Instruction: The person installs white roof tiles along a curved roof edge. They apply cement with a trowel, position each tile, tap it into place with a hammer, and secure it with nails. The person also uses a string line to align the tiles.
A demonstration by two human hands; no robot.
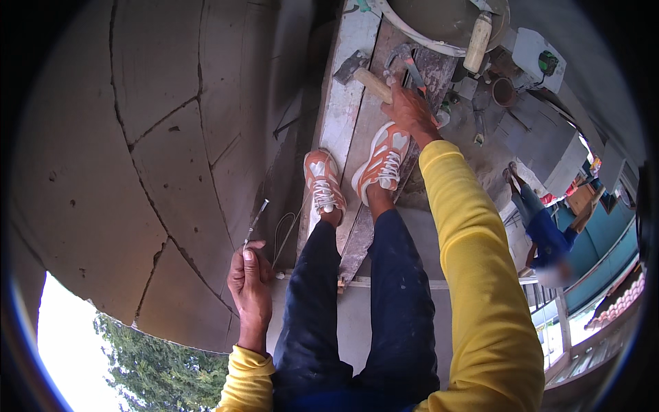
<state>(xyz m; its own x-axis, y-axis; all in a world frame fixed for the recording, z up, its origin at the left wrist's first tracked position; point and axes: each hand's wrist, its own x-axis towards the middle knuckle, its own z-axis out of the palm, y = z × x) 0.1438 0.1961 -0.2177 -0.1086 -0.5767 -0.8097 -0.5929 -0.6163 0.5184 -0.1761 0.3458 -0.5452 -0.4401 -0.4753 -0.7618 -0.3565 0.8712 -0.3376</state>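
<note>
My left hand (pixel 250 281) is closed, pinching a thin nail (pixel 257 216) between thumb and finger in front of the grey cracked wall (pixel 171 158). A thin string (pixel 278 237) loops beside that hand. Farther off, my right hand (pixel 410 113) reaches down past my shoe and closes on the wooden handle of a short, heavy hammer (pixel 374 84); its dark block head rests over the planks. Right beside it lies a claw hammer (pixel 412 69), its orange and black handle partly hidden by my hand.
I stand on weathered wooden planks (pixel 357 127). A round tub (pixel 439 44) of grey mix stands at the far end, a wooden-handled trowel (pixel 478 41) on its rim. Right of it are a white container (pixel 539 58) and a small brown pot (pixel 503 91). Another person (pixel 546 230) is lower right.
</note>
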